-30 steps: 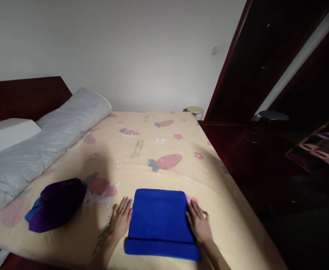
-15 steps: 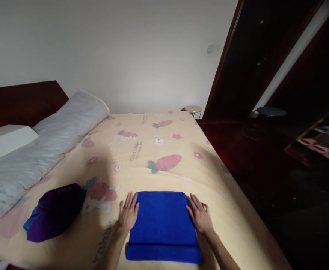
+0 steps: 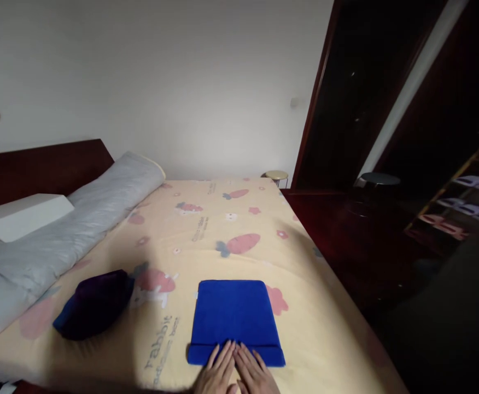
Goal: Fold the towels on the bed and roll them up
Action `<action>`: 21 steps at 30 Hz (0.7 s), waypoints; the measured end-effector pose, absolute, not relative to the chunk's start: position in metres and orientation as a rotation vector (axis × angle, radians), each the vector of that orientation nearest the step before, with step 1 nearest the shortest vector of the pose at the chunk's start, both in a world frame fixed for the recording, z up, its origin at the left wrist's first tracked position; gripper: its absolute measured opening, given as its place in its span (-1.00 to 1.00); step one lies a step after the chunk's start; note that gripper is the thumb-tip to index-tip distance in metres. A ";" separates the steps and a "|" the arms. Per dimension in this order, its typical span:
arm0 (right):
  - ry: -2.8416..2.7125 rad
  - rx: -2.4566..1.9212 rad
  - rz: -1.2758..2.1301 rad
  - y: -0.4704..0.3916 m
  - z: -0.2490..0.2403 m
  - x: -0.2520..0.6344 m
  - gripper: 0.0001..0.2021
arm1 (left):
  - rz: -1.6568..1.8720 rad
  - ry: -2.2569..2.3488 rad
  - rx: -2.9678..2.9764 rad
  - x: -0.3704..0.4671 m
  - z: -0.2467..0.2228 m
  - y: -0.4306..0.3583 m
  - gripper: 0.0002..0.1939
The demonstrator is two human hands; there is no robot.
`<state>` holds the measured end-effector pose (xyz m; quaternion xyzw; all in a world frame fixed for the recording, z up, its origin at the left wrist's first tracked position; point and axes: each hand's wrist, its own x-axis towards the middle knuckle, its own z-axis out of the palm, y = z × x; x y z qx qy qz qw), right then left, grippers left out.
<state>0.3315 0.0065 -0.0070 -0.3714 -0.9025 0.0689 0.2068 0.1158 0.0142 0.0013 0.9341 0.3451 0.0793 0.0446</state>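
Note:
A blue cloth (image 3: pixel 234 312) lies flat on the patterned bed sheet (image 3: pixel 313 328), with a folded strip along its near edge. On the middle of that strip rests my left hand (image 3: pixel 218 369), its fingers stretched out and holding nothing. Beside it, close to touching at the fingertips, my right hand (image 3: pixel 256 372) also lies flat on the strip with fingers extended. Off to the left on the sheet sits a crumpled dark purple and blue cloth (image 3: pixel 95 303).
A long grey pillow (image 3: pixel 100 210) and a white box (image 3: pixel 30 216) lie along the left, by the dark headboard (image 3: pixel 46 164). Past the bed's far end is a round stool (image 3: pixel 276 175). A dark stool (image 3: pixel 380 178) and shoe rack (image 3: pixel 440 191) stand right.
Both hands have moved from the blue cloth's left and right sides to the middle of its near edge, coming together. The camera view has shifted slightly.

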 end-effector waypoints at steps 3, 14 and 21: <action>-2.553 -1.018 0.190 0.005 0.003 0.345 -0.38 | 0.202 1.092 2.799 0.098 0.014 0.017 -0.25; -2.430 -1.443 0.161 -0.002 0.018 0.446 -0.55 | 0.139 1.717 2.692 0.001 0.035 0.019 -0.42; -2.369 -1.729 0.153 0.002 0.016 0.388 -0.45 | 0.042 1.745 2.562 0.084 0.011 0.005 -0.38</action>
